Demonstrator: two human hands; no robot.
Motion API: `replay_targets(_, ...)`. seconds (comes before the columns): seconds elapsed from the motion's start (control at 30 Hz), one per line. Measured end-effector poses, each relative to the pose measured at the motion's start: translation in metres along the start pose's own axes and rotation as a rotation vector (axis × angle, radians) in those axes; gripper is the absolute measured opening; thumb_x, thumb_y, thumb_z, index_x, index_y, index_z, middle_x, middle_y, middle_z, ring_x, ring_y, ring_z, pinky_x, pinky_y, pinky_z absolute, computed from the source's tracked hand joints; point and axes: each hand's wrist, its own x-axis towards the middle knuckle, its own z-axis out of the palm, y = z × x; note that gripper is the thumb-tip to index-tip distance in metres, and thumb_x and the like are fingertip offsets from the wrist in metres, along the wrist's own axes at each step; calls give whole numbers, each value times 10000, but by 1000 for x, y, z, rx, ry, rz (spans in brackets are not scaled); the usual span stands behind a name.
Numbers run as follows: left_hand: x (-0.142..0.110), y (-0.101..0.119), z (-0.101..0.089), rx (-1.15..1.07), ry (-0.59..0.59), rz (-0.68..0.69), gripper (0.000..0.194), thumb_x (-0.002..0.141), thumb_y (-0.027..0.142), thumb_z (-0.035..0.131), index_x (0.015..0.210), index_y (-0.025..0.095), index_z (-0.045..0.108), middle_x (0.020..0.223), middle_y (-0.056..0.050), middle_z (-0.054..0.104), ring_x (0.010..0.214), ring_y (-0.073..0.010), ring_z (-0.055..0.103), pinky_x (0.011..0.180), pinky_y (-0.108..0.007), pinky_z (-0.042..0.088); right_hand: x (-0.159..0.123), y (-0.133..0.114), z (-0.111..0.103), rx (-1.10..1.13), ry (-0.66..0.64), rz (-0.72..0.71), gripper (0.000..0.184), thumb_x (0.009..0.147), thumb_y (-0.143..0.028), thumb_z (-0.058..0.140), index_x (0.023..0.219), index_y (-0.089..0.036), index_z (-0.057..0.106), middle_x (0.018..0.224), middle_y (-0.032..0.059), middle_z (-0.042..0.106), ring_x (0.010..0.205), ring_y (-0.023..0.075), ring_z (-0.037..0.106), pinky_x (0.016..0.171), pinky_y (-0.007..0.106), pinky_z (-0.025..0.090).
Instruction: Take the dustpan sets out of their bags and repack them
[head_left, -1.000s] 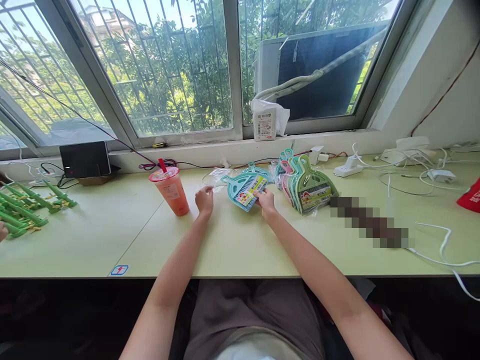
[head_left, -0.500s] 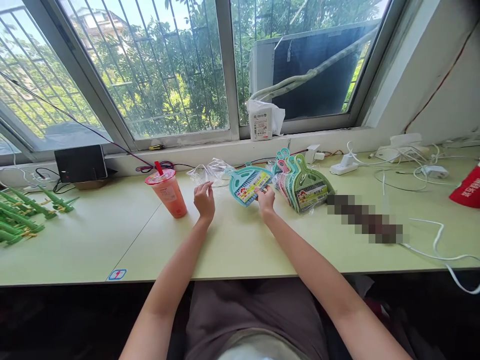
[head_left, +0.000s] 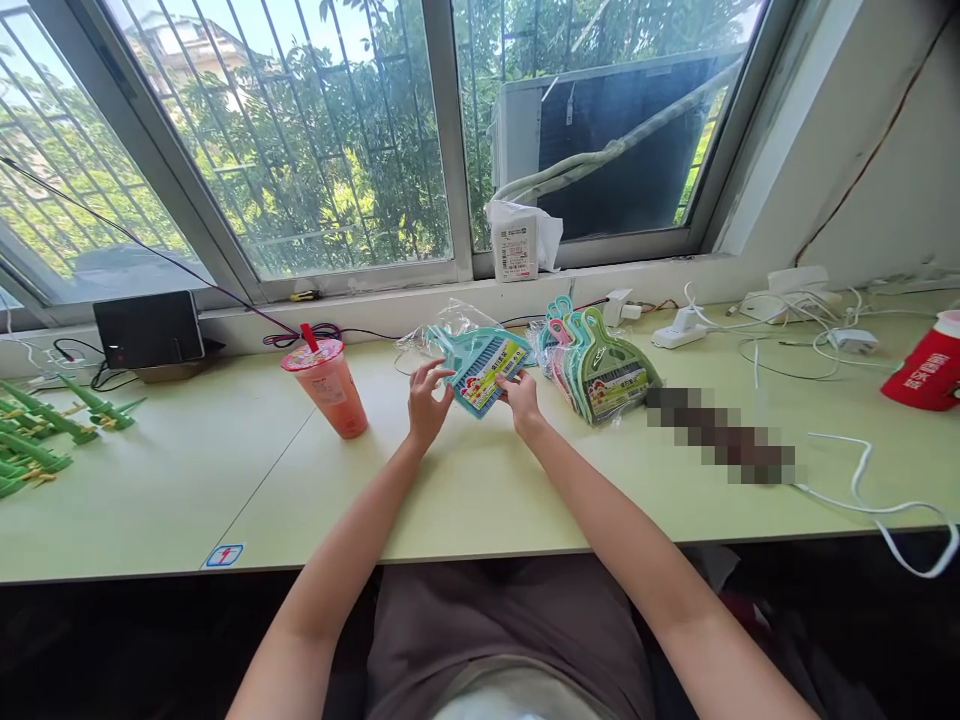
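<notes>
Holding the turquoise dustpan-and-brush set (head_left: 472, 345) well calls for pressure on its rigid rim rather than on the printed label card (head_left: 480, 382), which would probably bend or slide. The set is at twelve o'clock from the person, at the worktop (head_left: 360, 500), handle end aimed towards ten o'clock; whether it rests on the surface or is slightly raised cannot be told. Light, even support from both sides should stop it twisting, and the clear plastic film (head_left: 457, 315), at eleven o'clock from the set, is best not left to bunch under the fingers.

The right hand (head_left: 521, 400), at four o'clock from the set, has its fingers closed on the lower right part, thumb over the card. The left hand (head_left: 429, 405), at eight o'clock, has bent fingers at the left edge; whether they pinch film or rim cannot be seen. Both forearms reach forward, slanting inward. Wrapped dustpan sets (head_left: 611, 365) lie stacked at three o'clock, just beside; a drink cup (head_left: 330, 390) stands at nine.
</notes>
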Motion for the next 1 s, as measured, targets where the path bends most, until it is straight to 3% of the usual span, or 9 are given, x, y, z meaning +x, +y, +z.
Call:
replay_targets(0.1,0,14,2,-87,217,-132,580,839,406,632,1355,292,394,1540,-117,284,1388,-254,357,957,-388,509,2,-2,-2,71,20,10,217,738,-97,648,910,-185,548,861,12,698,758,143,666,707,305,598)
replay_targets(0.17,5,15,0,-222,331,-328,660,869,502,563,1424,312,259,1567,-119,206,1411,-242,339,979,-359,494,1,-2,-1,100,-10,28,226,735,-104,655,914,-190,548,863,10,695,769,148,670,721,314,597)
replay_targets(0.23,12,9,-3,-444,264,-564,618,896,582,461,1416,297,289,1516,-126,322,1356,-230,431,936,-320,515,-2,-1,2,102,-52,40,234,720,-110,679,894,-192,544,849,7,691,767,153,673,736,328,596)
replay_targets(0.3,19,1,-6,-679,104,-765,610,882,642,422,1347,247,423,1359,-137,520,1224,-235,561,875,-317,544,-6,-1,5,70,-99,43,249,701,-113,707,870,-190,541,829,7,689,754,160,675,738,343,596)
replay_targets(0.37,22,-2,-4,-844,20,-867,584,860,638,468,1251,208,533,1183,-122,643,1093,-241,634,851,-343,557,-9,-1,8,19,-142,36,261,695,-115,721,872,-187,543,817,11,689,743,164,674,729,349,597)
replay_targets(0.53,12,10,17,-1016,8,-910,413,851,483,597,1158,207,591,1110,-62,701,1072,-227,647,922,-372,532,-11,-1,9,-12,-79,-8,229,740,-128,678,910,-189,537,835,17,690,760,151,669,748,328,594)
replay_targets(0.73,0,24,26,-1044,-224,-964,386,819,385,666,1140,179,610,1138,-85,699,1032,-229,668,890,-377,544,-6,5,3,6,77,-48,238,744,-165,679,925,-198,527,963,41,692,838,155,671,761,325,592)
replay_targets(0.83,1,26,23,-1050,-253,-894,413,789,416,685,1124,180,630,1134,-86,702,1071,-251,657,928,-392,530,-8,4,5,44,31,-33,226,756,-150,668,919,-199,519,966,36,692,843,153,676,766,326,595)
replay_targets(1.0,9,24,12,-1012,-113,-814,386,827,490,597,1081,202,630,1122,-80,701,1146,-294,621,978,-461,512,-14,-1,11,32,-144,31,236,748,-115,691,900,-194,529,854,20,703,798,166,689,769,351,607)
